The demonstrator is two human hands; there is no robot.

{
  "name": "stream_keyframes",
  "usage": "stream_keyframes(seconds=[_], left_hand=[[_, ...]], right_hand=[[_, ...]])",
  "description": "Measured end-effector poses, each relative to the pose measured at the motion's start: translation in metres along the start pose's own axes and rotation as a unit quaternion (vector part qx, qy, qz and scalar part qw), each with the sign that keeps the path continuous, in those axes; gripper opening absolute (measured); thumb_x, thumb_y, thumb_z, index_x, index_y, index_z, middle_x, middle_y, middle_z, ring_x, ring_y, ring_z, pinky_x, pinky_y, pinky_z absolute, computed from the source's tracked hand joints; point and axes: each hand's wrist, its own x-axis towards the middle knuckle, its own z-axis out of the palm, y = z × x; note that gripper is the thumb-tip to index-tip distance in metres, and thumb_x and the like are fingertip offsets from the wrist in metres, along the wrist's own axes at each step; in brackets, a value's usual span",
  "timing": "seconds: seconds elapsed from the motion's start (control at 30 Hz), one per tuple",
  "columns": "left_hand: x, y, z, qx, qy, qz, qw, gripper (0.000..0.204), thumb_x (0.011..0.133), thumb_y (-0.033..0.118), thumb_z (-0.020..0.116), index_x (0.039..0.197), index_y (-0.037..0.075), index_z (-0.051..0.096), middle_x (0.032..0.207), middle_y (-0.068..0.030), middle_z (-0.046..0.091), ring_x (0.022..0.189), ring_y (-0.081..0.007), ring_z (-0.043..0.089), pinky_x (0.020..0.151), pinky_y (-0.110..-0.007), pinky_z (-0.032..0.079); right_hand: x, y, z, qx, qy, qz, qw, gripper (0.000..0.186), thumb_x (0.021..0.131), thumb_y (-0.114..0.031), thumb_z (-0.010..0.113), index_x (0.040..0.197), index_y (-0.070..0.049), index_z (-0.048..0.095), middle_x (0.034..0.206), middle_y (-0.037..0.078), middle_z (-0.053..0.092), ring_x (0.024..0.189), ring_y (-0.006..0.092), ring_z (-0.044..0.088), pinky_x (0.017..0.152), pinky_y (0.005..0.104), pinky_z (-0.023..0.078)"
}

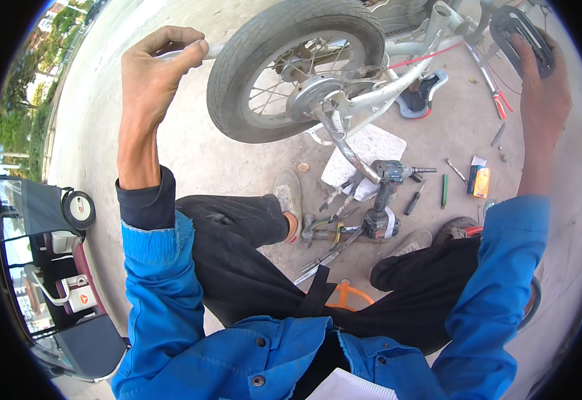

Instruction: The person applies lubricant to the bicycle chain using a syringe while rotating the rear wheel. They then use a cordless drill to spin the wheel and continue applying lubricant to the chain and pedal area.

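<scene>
My left hand is closed around a pale metal bar at the left of a bicycle wheel with a grey tyre. My right hand, at the upper right, grips a black oval pedal with its thumb over the face. The bicycle's white frame lies tilted with a red cable. Beneath the wheel a cordless drill rests near a white foam piece, among several hand tools.
A black saddle, red-handled pliers, a green stick and an orange box lie on the concrete ground. An orange object is between my legs. A small vehicle stands at the left, with trees beyond.
</scene>
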Motion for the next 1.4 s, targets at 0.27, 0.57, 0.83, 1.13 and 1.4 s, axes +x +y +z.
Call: stream_keyframes(seconds=[0.27,0.57,0.83,1.13,1.4], left_hand=[[-0.002,0.006,-0.001,-0.008,0.017,-0.019,1.000,0.025,0.086,0.021,0.087,0.101,0.002,0.085,0.093,-0.0131,0.081,0.090,-0.0230,0.077,0.088,-0.039,0.060],[-0.001,0.011,0.002,-0.008,0.013,-0.015,1.000,0.023,0.086,0.020,0.086,0.100,0.001,0.085,0.097,-0.0127,0.081,0.092,-0.0235,0.076,0.090,-0.039,0.060],[0.000,0.016,0.003,-0.021,0.012,-0.030,0.999,0.022,0.086,0.017,0.084,0.098,-0.002,0.083,0.095,-0.0117,0.080,0.092,-0.0217,0.076,0.091,-0.036,0.059],[0.001,0.018,0.005,-0.014,0.014,-0.029,0.999,0.020,0.086,0.016,0.083,0.097,-0.001,0.083,0.094,-0.0096,0.080,0.092,-0.0198,0.075,0.090,-0.036,0.058],[0.001,0.017,0.006,-0.003,0.007,-0.020,1.000,0.017,0.086,0.014,0.083,0.095,-0.001,0.082,0.094,-0.0085,0.079,0.094,-0.0186,0.074,0.091,-0.034,0.058]], right_hand=[[0.027,0.024,0.010,-0.036,0.080,-0.047,0.995,0.053,0.103,-0.055,0.072,0.146,-0.025,0.068,0.134,0.006,0.077,0.126,0.0250,0.071,0.108,0.0366,0.052],[0.049,0.050,0.013,0.004,0.123,-0.216,0.969,0.058,0.101,-0.020,0.073,0.156,-0.013,0.056,0.126,0.025,0.067,0.114,0.0456,0.067,0.097,0.0541,0.053],[0.064,0.096,0.029,-0.177,0.086,-0.060,0.979,0.057,0.108,-0.025,0.064,0.163,-0.031,0.049,0.152,0.010,0.061,0.136,0.0309,0.063,0.110,0.0446,0.053],[0.053,0.168,0.052,-0.270,-0.004,-0.068,0.961,0.077,0.100,-0.026,0.071,0.169,-0.034,0.037,0.172,0.017,0.037,0.151,0.0445,0.047,0.116,0.0544,0.050],[0.045,0.194,0.069,-0.253,-0.051,-0.044,0.965,0.084,0.095,-0.020,0.076,0.169,-0.024,0.037,0.171,0.021,0.036,0.153,0.0453,0.043,0.123,0.0516,0.043]])
